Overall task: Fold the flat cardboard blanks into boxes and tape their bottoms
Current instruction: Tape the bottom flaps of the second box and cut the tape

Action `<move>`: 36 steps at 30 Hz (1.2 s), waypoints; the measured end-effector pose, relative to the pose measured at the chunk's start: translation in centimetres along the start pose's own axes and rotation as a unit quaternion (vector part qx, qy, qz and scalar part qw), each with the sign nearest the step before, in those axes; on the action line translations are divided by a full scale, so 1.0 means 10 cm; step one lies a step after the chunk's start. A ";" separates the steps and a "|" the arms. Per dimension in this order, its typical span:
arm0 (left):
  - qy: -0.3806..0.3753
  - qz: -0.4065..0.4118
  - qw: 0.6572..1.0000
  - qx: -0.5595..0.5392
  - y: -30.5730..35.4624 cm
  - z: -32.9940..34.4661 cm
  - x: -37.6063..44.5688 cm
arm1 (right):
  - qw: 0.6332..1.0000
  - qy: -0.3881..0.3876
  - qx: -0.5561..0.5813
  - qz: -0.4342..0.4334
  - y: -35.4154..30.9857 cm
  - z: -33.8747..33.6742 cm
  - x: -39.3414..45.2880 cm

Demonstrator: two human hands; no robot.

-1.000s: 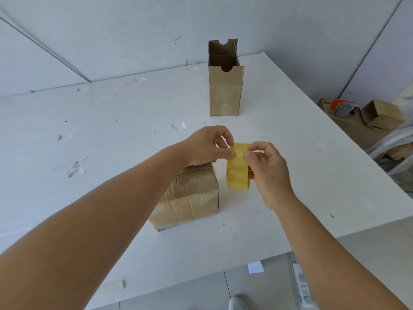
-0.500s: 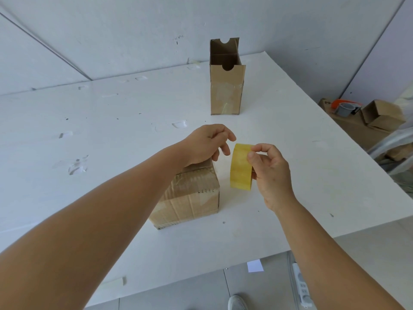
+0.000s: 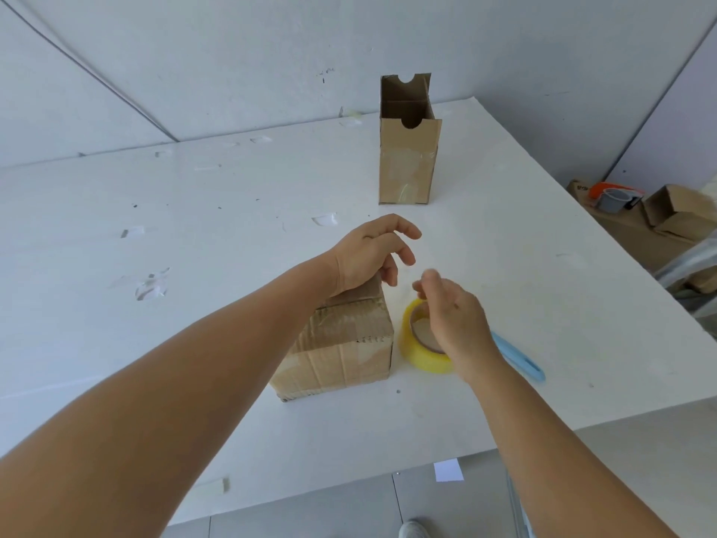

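Observation:
A small cardboard box with taped seams lies on the white table near its front edge. The heel of my left hand rests on the box's top, its fingers loosely curled and holding nothing. Right beside the box, a yellow tape roll lies flat on the table. My right hand hovers over the roll with blurred fingertips just above its far rim, and it grips nothing. A tall open-topped cardboard box stands upright at the back of the table.
A light blue cutter lies on the table right of the roll, partly under my right wrist. Off the table's right edge are cardboard boxes and an orange tape dispenser. The table's front edge is close.
The tape roll went down from my right hand's grip onto the table beside the small box. My left hand let go of the tape end and spread its fingers.

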State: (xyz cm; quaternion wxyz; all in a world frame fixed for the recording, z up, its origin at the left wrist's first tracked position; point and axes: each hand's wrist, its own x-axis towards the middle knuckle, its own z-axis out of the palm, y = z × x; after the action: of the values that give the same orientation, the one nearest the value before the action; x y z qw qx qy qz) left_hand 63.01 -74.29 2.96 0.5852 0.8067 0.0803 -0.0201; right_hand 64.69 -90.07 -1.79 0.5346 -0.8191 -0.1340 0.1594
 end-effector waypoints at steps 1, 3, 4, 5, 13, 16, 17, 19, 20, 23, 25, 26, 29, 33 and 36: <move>0.000 0.002 1.000 -0.003 0.00 0.00 -0.01 | 0.995 -0.034 0.070 0.066 -0.08 0.04 -0.01; 0.006 0.009 1.000 0.004 0.01 0.01 -0.02 | 0.975 -0.079 0.162 0.131 -0.12 0.17 -0.04; 0.011 0.014 1.000 0.012 0.01 0.02 -0.03 | 0.967 -0.073 0.200 0.140 -0.12 0.23 -0.05; 0.016 0.018 0.999 0.025 0.01 0.02 -0.05 | 0.963 -0.055 0.219 0.144 -0.13 0.27 -0.06; 0.009 0.066 0.866 0.495 -0.04 -0.05 -0.58 | 0.976 0.009 0.181 0.123 -0.09 0.40 -0.12; -0.044 -0.001 0.819 0.572 -0.15 -0.06 -0.95 | 0.976 0.008 0.175 0.132 -0.07 0.46 -0.12; -0.052 -0.015 0.809 0.585 -0.18 -0.06 -1.00 | 0.974 0.001 0.176 0.145 -0.05 0.49 -0.12; -0.053 -0.023 0.810 0.584 -0.22 -0.08 -0.99 | 0.970 -0.009 0.163 0.180 0.01 0.55 -0.11; -0.053 -0.025 0.814 0.578 -0.22 -0.09 -0.97 | 0.971 -0.002 0.145 0.189 0.03 0.54 -0.11; -0.055 -0.023 0.814 0.577 -0.24 -0.10 -0.92 | 0.990 0.036 0.105 0.084 -0.03 0.41 -0.20; -0.050 -0.017 0.815 0.576 -0.27 -0.10 -0.92 | 0.992 -0.037 0.122 -0.020 -0.19 0.37 -0.30; -0.045 -0.011 0.817 0.574 -0.29 -0.11 -0.92 | 0.987 -0.090 0.122 -0.046 -0.25 0.39 -0.36; -0.042 0.002 0.825 0.563 -0.29 -0.10 -0.92 | 0.985 -0.140 0.077 -0.061 -0.26 0.49 -0.42; -0.030 -0.048 0.828 0.558 -0.26 -0.16 -1.04 | 0.990 -0.133 0.036 -0.036 -0.22 0.48 -0.36; 0.011 -0.090 0.846 0.525 -0.35 -0.30 -1.29 | 0.989 -0.142 0.019 -0.024 -0.24 0.47 -0.34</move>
State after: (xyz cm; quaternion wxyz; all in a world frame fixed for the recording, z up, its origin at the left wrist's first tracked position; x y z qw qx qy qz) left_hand 49.57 -71.77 2.25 0.0685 0.9828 0.1366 -0.1035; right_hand 59.60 -86.55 -0.99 0.5297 -0.7740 -0.2252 0.2639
